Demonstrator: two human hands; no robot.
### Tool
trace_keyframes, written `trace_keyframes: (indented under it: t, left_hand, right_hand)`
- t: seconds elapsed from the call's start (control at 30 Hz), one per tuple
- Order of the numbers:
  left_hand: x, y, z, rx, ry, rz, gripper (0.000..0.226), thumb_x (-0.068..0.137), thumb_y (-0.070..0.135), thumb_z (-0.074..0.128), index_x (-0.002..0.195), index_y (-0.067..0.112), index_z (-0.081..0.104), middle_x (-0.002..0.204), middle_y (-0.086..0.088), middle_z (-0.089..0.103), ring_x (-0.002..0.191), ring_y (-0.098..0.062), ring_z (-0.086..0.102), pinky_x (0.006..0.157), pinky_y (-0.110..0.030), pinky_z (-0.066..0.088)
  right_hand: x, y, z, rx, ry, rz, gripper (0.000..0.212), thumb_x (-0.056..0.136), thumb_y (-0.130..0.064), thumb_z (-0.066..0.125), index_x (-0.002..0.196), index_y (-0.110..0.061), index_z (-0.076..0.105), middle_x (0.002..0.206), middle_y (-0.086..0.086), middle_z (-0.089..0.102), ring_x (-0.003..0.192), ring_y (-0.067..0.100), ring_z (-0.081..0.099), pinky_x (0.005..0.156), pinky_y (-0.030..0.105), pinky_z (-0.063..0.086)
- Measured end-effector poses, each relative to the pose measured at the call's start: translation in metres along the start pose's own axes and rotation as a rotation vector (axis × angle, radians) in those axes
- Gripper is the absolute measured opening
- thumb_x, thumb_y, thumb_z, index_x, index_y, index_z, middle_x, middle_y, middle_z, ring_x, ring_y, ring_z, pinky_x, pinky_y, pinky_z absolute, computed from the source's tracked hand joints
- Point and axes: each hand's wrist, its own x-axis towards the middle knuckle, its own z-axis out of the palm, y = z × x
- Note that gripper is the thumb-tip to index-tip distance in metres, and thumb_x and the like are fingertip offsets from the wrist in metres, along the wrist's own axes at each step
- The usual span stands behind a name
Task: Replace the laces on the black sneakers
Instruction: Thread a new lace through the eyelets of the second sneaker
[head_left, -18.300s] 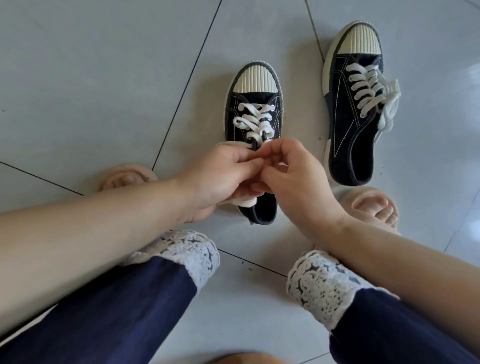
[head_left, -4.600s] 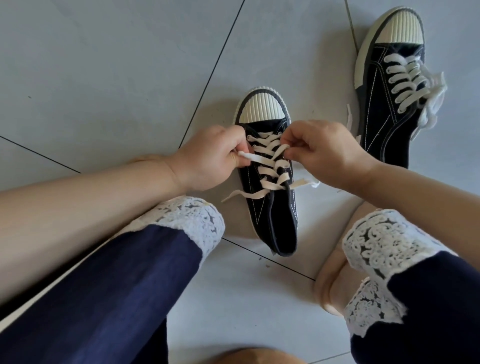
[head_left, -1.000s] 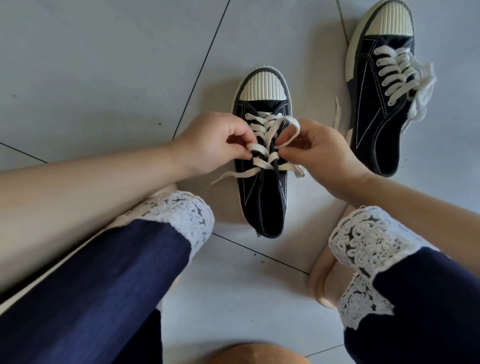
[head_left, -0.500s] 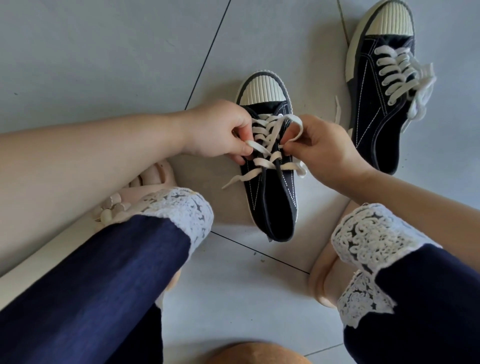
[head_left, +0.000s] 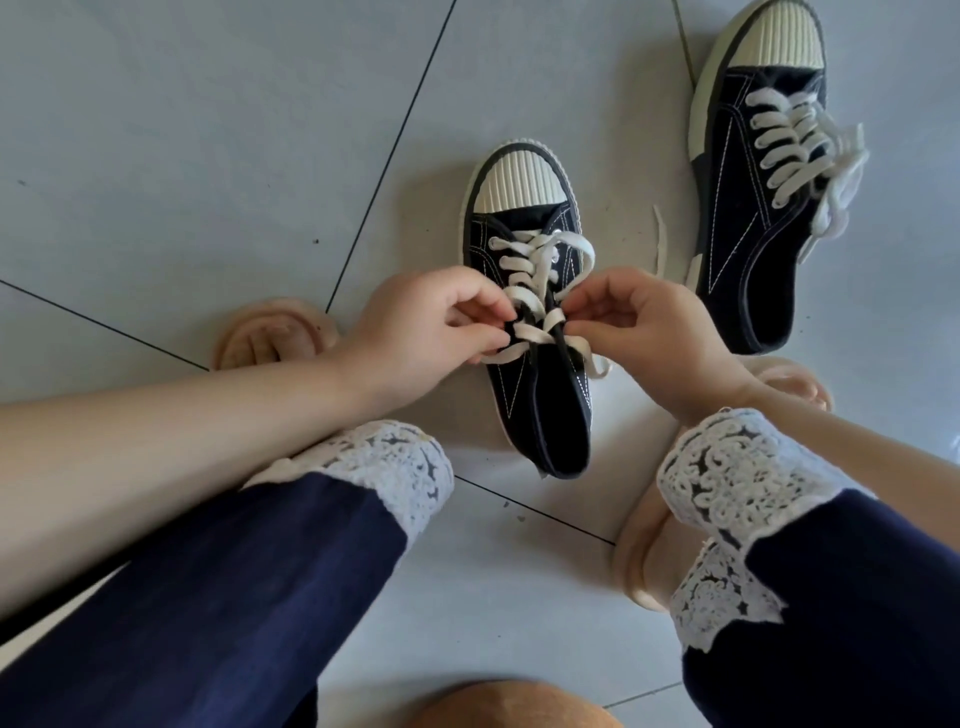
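Lace (head_left: 535, 332) pinched between left hand (head_left: 415, 332) — right hand (head_left: 649, 338).

Floor (head_left: 156, 130) was big pale-grey glossy tiles, thin dark grout lines (head_left: 395, 150) crossing beyond the rounded brown thing (head_left: 514, 706), soft daylight overall.

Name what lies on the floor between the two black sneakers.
In the head view, a loose white lace end lies on grey tile between the near sneaker and the far sneaker.
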Motion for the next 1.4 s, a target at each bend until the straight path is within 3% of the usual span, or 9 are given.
trace_keyframes:
  t: [0.2, 0.43, 0.57, 0.73, 0.87, 0.97, 1.13, 1.23, 1.4]
  left_hand:
    - [0.007, 0.001, 0.009, 0.240, 0.023, 0.174, 0.011, 0.072, 0.013, 0.075, 0.082, 0.011, 0.071, 0.071, 0.017, 0.057, 0.063, 0.000, 0.054, 0.065, -0.005, 0.038]
    - [0.012, 0.002, 0.001, 0.445, -0.010, 0.347, 0.007, 0.076, 0.004, 0.068, 0.077, 0.000, 0.063, 0.081, -0.004, 0.056, 0.073, -0.014, 0.047, 0.061, -0.013, 0.027]
    - [0.013, 0.008, -0.002, 0.367, 0.057, 0.382, 0.009, 0.074, 0.003, 0.067, 0.073, -0.002, 0.060, 0.091, -0.018, 0.063, 0.077, -0.023, 0.058, 0.070, -0.025, 0.042]
    - [0.022, 0.009, 0.000, 0.135, 0.062, 0.239, 0.028, 0.080, 0.000, 0.063, 0.067, 0.020, 0.049, 0.084, -0.007, 0.066, 0.053, -0.014, 0.062, 0.055, -0.038, 0.052]
    - [0.025, 0.005, -0.004, 0.153, -0.014, 0.200, 0.025, 0.079, 0.001, 0.065, 0.069, 0.019, 0.051, 0.071, 0.006, 0.060, 0.056, -0.001, 0.058, 0.058, -0.026, 0.052]
    - [0.026, 0.011, -0.011, 0.375, -0.115, 0.327, 0.007, 0.080, 0.000, 0.062, 0.079, 0.004, 0.055, 0.065, 0.022, 0.045, 0.057, 0.007, 0.047, 0.057, -0.002, 0.033]
    - [0.027, 0.015, -0.015, 0.440, -0.139, 0.393, 0.004, 0.084, 0.001, 0.058, 0.086, -0.001, 0.056, 0.067, 0.015, 0.044, 0.056, -0.006, 0.041, 0.059, -0.002, 0.032]
    - [0.022, 0.009, -0.014, 0.340, -0.095, 0.320, 0.012, 0.077, 0.002, 0.067, 0.089, 0.002, 0.064, 0.075, 0.016, 0.052, 0.064, 0.001, 0.048, 0.066, 0.000, 0.034]
    - [0.014, -0.006, -0.012, 0.336, -0.147, 0.235, 0.022, 0.072, 0.002, 0.072, 0.093, 0.008, 0.068, 0.091, 0.000, 0.058, 0.077, -0.010, 0.056, 0.075, -0.015, 0.043]
  right_hand:
    - [0.000, -0.009, 0.002, -0.041, -0.021, -0.064, 0.024, 0.077, -0.004, 0.070, 0.078, -0.027, 0.064, 0.075, -0.011, 0.067, 0.069, 0.000, 0.062, 0.071, 0.012, 0.050]
    - [0.005, -0.019, -0.008, -0.387, -0.095, -0.214, 0.010, 0.080, -0.002, 0.064, 0.080, -0.011, 0.059, 0.068, -0.007, 0.060, 0.071, 0.011, 0.054, 0.062, 0.009, 0.039]
    - [0.006, -0.019, -0.007, -0.285, 0.006, -0.217, 0.019, 0.081, -0.003, 0.063, 0.078, -0.021, 0.057, 0.072, -0.011, 0.061, 0.071, 0.009, 0.058, 0.068, 0.013, 0.043]
    - [0.012, -0.016, -0.004, -0.068, 0.028, -0.152, 0.028, 0.080, 0.002, 0.058, 0.074, -0.025, 0.055, 0.072, -0.008, 0.059, 0.069, 0.012, 0.056, 0.072, 0.026, 0.049]
    - [0.014, -0.015, 0.000, -0.032, -0.108, -0.101, 0.035, 0.081, 0.007, 0.053, 0.074, -0.026, 0.050, 0.071, -0.009, 0.052, 0.067, 0.007, 0.048, 0.067, 0.021, 0.044]
    - [0.018, -0.019, -0.004, -0.118, -0.210, -0.091, 0.031, 0.084, 0.005, 0.051, 0.078, -0.026, 0.049, 0.074, -0.007, 0.051, 0.069, 0.009, 0.049, 0.068, 0.022, 0.044]
    - [0.022, -0.022, -0.017, -0.105, -0.229, -0.073, 0.028, 0.086, -0.001, 0.054, 0.081, -0.028, 0.052, 0.076, -0.009, 0.055, 0.069, 0.005, 0.052, 0.068, 0.018, 0.044]
    - [0.014, -0.013, -0.011, -0.051, -0.209, -0.049, 0.029, 0.085, 0.001, 0.056, 0.083, -0.028, 0.056, 0.075, -0.010, 0.059, 0.070, 0.003, 0.057, 0.073, 0.019, 0.049]
    - [0.005, -0.002, -0.002, 0.189, -0.210, 0.010, 0.031, 0.080, 0.005, 0.063, 0.086, -0.025, 0.062, 0.076, -0.012, 0.065, 0.073, 0.002, 0.062, 0.072, 0.014, 0.048]
